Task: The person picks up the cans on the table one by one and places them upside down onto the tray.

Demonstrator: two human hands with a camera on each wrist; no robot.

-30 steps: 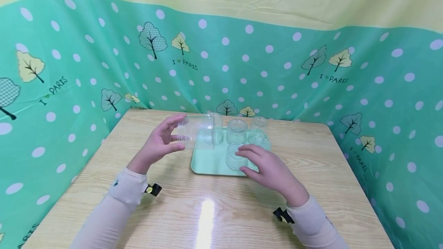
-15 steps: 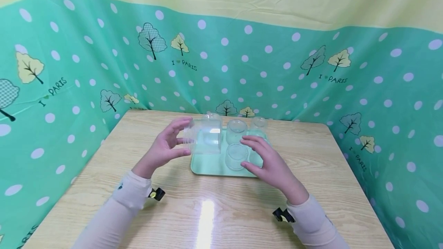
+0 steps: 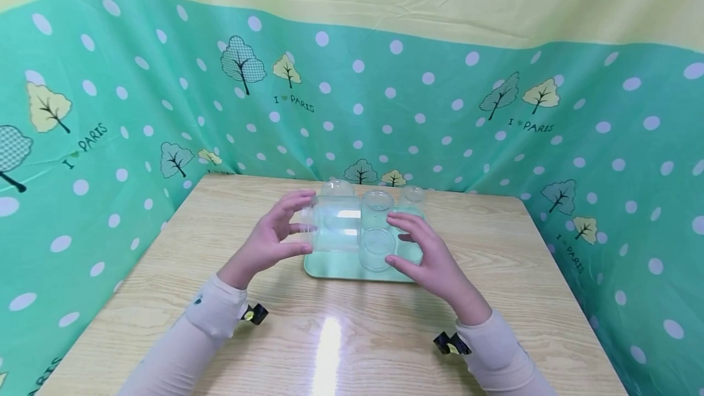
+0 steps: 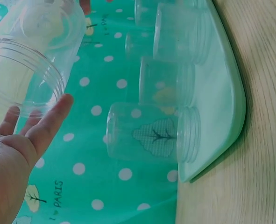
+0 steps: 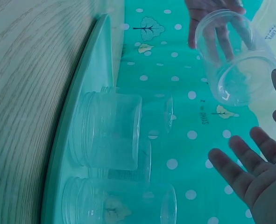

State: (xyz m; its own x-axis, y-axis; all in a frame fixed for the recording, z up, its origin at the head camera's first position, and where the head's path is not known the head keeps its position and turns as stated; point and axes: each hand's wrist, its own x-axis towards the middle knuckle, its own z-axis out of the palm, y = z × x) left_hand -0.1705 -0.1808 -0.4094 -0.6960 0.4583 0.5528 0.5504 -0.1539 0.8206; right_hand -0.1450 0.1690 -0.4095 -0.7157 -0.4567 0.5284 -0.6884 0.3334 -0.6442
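My left hand grips a clear plastic jar by its ridged mouth end. The jar lies sideways in the air above the pale green tray, its base toward the right. In the left wrist view the jar's open, threaded mouth faces the left palm. My right hand hovers over the tray's right side, fingers spread and nothing in its grasp. Between the two hands, a shorter clear jar stands mouth down on the tray. The right wrist view shows the right fingers apart from the held jar.
Several more clear jars stand upside down on the tray, among them one at the back left, one in the middle and one at the back right. A wooden table carries the tray. Patterned green cloth hangs behind.
My left hand has carried the jar right and slightly down, closer to the right hand. The right hand has shifted slightly right, away from the short jar.
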